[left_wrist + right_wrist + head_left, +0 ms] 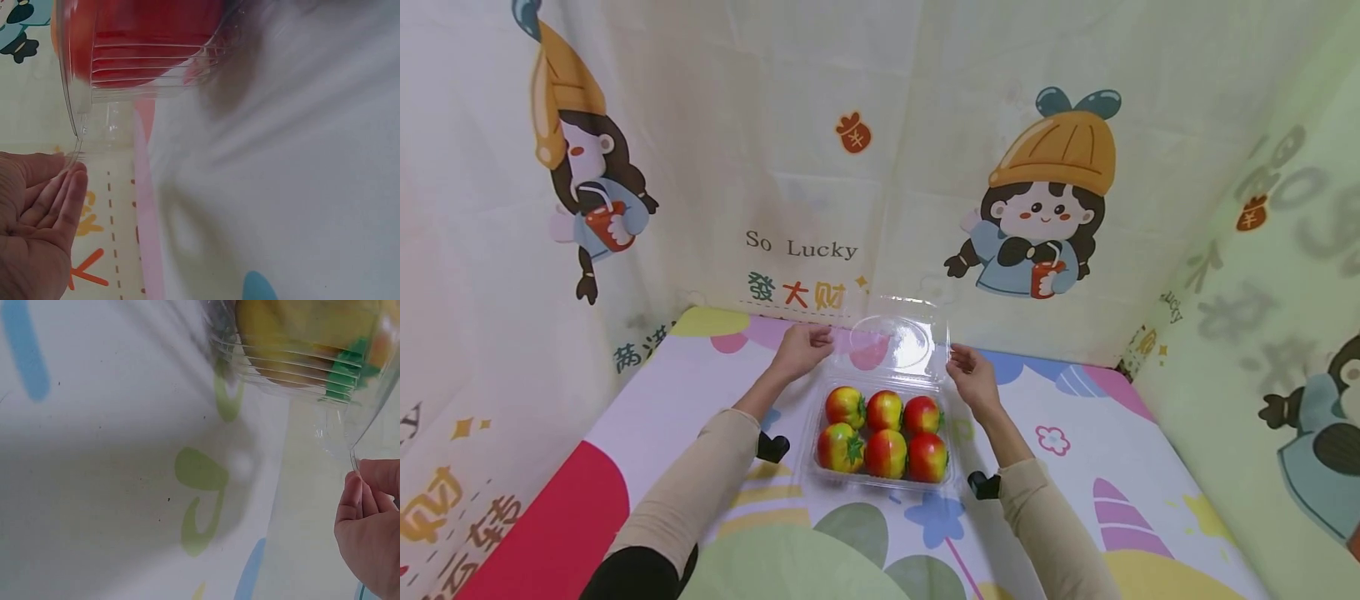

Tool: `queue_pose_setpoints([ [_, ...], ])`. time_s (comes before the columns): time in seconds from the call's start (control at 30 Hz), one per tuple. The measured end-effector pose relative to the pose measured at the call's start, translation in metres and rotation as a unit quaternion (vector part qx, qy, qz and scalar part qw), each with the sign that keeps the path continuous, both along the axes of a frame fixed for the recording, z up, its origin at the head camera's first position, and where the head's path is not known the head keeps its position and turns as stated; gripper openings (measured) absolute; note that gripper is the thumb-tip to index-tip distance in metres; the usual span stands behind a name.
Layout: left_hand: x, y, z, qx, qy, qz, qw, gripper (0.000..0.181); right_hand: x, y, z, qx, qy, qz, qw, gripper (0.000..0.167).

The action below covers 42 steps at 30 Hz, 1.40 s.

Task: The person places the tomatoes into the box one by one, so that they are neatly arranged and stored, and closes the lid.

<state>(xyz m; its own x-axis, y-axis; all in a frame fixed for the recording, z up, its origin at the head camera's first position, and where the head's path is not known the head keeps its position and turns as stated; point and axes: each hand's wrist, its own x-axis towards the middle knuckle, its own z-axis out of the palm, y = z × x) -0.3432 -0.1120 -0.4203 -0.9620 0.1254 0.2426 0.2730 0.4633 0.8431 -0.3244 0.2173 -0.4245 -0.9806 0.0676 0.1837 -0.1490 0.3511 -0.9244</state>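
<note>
A clear plastic clamshell box (880, 483) sits on the table, holding two rows of shiny red-and-yellow fruits (886, 452) with green leafy caps. Its transparent lid (901, 340) is raised at the far side and catches glare. At the lid's left edge, my left hand (801, 352) pinches the thin plastic between thumb and fingers, as the left wrist view shows. My right hand (976, 382) pinches the opposite edge; the right wrist view shows its thumb and fingertips meeting on the rim. Through the ribbed box wall (294, 365), fruit is visible beside that hand.
A printed cloth with colourful shapes covers the table (1037, 517). Cream curtains (910, 167) with cartoon figures and lettering stand behind and on both sides. Black pieces (772, 447) are attached near the sleeves at both wrists.
</note>
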Motion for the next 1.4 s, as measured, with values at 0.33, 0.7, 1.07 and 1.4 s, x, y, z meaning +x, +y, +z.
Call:
queue_pose_setpoints([
  [0.33,0.005,0.000,-0.002,0.045,0.077,-0.022,0.9958,0.049,0.007,0.004,0.008,0.003,0.030,-0.009,0.9995,0.046],
  [0.7,0.018,-0.003,-0.001,0.043,0.146,-0.027,0.9880,0.035,0.026,0.010,0.011,-0.034,0.079,0.007,0.9963,0.037],
  [1.07,0.041,-0.006,0.000,0.030,0.152,-0.033,0.9875,0.022,0.054,0.013,0.015,-0.051,0.096,0.010,0.9941,0.038],
  [1.4,0.069,-0.012,0.000,0.082,0.094,-0.053,0.9908,0.033,0.077,0.014,0.018,-0.088,0.076,0.040,0.9925,0.056],
])
